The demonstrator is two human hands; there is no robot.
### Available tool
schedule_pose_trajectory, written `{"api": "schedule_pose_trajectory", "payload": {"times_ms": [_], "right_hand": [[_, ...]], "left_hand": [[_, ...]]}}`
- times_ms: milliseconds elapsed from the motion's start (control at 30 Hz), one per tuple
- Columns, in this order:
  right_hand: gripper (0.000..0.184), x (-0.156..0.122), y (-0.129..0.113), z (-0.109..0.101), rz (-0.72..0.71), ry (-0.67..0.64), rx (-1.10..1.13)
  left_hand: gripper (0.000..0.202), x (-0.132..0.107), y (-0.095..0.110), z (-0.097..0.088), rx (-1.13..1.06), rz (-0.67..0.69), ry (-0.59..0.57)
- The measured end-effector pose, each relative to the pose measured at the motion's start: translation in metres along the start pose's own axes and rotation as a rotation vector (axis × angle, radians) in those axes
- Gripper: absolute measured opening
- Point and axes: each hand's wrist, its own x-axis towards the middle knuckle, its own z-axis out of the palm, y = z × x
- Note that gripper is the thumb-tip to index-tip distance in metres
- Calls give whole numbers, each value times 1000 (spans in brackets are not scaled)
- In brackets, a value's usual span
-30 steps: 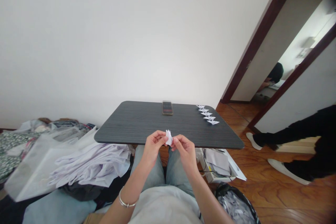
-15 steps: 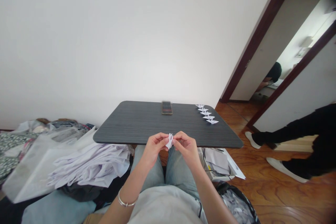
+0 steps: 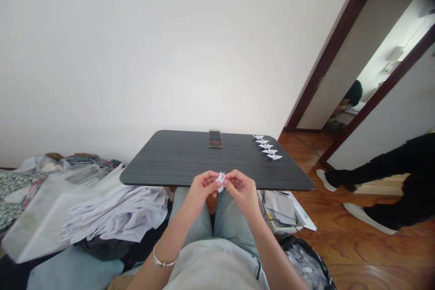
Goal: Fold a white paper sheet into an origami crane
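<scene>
Between my hands, over the near edge of the dark table (image 3: 176,158), is a small folded piece of white paper (image 3: 220,182) with pointed tips standing up. My left hand (image 3: 203,188) pinches its left side between thumb and fingers. From the right, my right hand (image 3: 240,188) grips it the same way. Fingers cover part of the folds. Several white paper cranes (image 3: 268,146) stand in a slanting row at the table's right end.
A phone-like dark device (image 3: 215,138) lies at the table's back edge. White cloth (image 3: 118,213) is heaped at left. Right of my legs are a box of papers (image 3: 282,210) and a black bag of paper scraps (image 3: 306,263). A person's legs (image 3: 380,167) are at far right.
The folded paper has shifted very slightly in my fingers, its tips looking a little more spread. Both hands keep their pinch near the table edge.
</scene>
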Motion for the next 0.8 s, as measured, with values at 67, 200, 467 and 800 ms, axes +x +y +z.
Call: {"api": "schedule_pose_trajectory", "payload": {"times_ms": [67,200,467,800], "right_hand": [[5,1,0,-1,6,-22,16],[8,2,-2,-2,13,-34,16],[13,1,-6,-2,-19,-17,-4],[19,2,1,-3,-18,3,30]], "left_hand": [[24,0,1,0,-2,-8,0],[26,-2,2,0,-6,-33,-1],[28,-3,5,2,-17,-63,-27],[27,-3,5,2,2,-36,-25]]}}
